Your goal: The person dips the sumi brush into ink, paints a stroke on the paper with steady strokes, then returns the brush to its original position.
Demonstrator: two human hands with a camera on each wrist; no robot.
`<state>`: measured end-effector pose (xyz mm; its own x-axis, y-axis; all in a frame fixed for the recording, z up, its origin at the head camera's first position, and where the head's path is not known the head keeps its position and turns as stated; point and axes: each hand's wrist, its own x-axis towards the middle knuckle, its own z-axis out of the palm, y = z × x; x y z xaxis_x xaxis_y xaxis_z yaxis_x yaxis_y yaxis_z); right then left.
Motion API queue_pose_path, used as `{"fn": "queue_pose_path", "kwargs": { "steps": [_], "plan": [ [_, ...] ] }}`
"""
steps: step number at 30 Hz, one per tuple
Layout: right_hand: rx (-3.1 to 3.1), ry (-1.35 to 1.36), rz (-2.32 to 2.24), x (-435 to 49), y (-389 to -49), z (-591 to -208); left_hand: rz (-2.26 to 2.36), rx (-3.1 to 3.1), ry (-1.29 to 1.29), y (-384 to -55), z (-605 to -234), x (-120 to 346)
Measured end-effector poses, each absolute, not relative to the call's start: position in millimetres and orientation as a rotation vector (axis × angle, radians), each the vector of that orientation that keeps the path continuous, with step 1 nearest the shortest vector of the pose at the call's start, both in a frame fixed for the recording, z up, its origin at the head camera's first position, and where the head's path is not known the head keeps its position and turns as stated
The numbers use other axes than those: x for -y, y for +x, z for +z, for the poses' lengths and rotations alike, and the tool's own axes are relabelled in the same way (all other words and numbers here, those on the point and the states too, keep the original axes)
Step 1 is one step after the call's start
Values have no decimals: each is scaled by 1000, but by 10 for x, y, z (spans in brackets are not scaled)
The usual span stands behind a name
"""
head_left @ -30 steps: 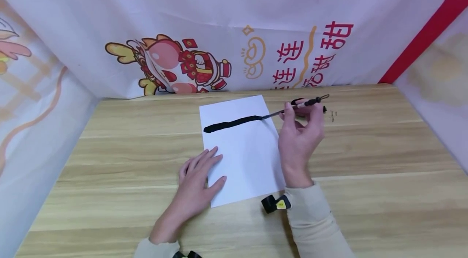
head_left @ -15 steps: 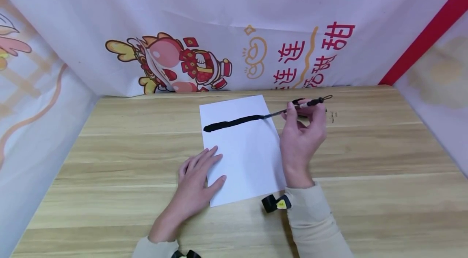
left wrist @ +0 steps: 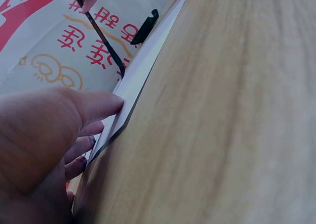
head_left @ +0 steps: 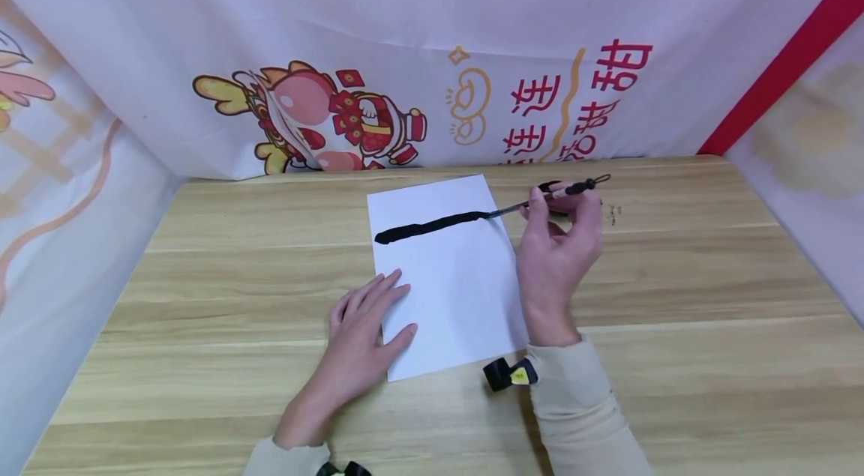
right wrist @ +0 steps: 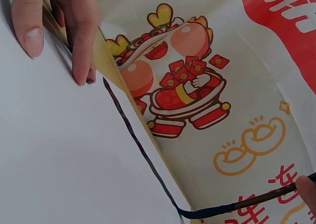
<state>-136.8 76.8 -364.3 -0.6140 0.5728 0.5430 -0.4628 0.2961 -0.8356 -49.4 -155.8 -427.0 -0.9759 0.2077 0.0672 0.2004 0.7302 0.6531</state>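
Note:
A white sheet of paper (head_left: 452, 296) lies on the wooden table, with a thick black ink stroke (head_left: 432, 226) across its upper part. My right hand (head_left: 556, 258) pinches a slim ink brush (head_left: 514, 207) above the sheet's right side. The brush's dark bristles, bent in the right wrist view (right wrist: 207, 212), meet the stroke's right end. My left hand (head_left: 364, 326) rests with spread fingers on the sheet's left edge; its thumb (left wrist: 106, 105) presses near that edge in the left wrist view. Dark smudges show on some left fingertips.
A black object (left wrist: 145, 28) sits beyond the paper, mostly hidden behind my right hand in the head view. Small dark marks (head_left: 612, 214) show on the table right of that hand. A printed cloth (head_left: 378, 26) rises along the table's back edge.
My right hand and the brush have shifted very slightly to the right. The left hand, the paper and the ink stroke look the same.

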Motion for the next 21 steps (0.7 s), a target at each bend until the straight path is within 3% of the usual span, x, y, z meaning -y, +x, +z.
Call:
{"fn": "queue_pose_path", "kwargs": {
  "steps": [21],
  "plan": [
    [1673, -94, 1472, -791, -1369, -3643, 1077, -2909, 339, -494, -4273, 1563]
  ]
}}
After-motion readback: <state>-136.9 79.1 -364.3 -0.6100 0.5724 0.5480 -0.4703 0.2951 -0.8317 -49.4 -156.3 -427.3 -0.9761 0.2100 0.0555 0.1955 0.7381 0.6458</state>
